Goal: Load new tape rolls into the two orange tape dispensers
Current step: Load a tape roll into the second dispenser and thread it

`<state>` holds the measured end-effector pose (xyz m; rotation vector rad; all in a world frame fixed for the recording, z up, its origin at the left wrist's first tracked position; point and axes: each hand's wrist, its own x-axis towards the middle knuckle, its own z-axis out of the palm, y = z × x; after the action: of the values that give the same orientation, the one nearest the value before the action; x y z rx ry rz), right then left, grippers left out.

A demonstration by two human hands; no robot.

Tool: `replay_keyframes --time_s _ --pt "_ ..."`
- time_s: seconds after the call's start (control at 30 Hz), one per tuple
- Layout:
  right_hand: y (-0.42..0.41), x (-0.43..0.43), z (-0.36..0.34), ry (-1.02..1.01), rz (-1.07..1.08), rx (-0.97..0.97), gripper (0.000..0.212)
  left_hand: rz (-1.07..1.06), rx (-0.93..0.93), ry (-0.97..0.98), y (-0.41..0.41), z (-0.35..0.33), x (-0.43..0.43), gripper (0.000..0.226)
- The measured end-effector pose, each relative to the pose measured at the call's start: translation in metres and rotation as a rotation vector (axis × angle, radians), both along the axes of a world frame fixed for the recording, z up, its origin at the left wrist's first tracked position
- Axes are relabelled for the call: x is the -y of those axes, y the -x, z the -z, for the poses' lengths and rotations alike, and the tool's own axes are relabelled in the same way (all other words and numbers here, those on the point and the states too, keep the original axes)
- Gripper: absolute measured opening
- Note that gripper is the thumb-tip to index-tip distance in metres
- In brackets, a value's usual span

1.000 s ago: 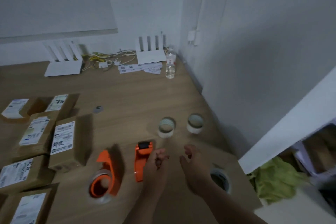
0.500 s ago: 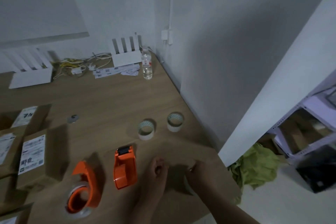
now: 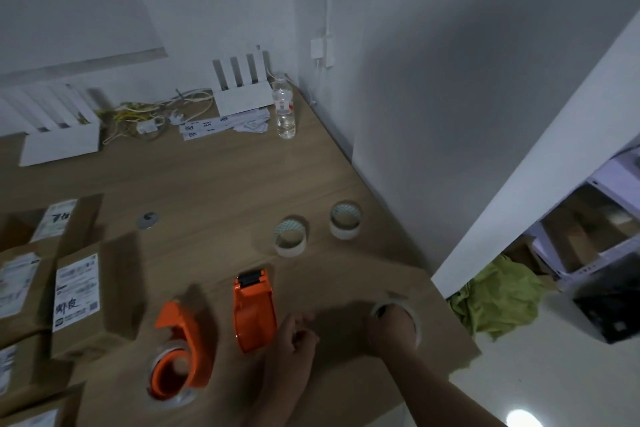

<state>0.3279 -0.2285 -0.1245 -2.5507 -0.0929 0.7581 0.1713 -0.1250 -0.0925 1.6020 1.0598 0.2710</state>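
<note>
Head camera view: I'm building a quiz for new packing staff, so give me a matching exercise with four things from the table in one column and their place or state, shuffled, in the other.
Things:
1. Left orange dispenser
2. Right orange dispenser
3. Water bottle
4. Tape roll by the table's near right edge

Places or states:
A. Standing upright at the far end, near the wall corner
B. Under the right hand
C. Lying on its side with a clear roll around its hub
D. Empty, just beside the left hand

Pairs: 1-C, 2-D, 3-A, 4-B
</note>
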Motion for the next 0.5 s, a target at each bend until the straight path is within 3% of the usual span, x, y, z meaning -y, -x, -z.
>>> replay_keyframes --time_s 0.27,0.5 --pt "0.01 0.007 0.01 -0.073 0.019 0.006 0.033 0.037 -0.032 0.033 0.008 -0.001 -0.003 0.029" --pt "0.012 0.017 -0.021 -0.457 0.093 0.033 0.02 0.037 0.036 0.032 -0.002 -0.007 -0.007 0.031"
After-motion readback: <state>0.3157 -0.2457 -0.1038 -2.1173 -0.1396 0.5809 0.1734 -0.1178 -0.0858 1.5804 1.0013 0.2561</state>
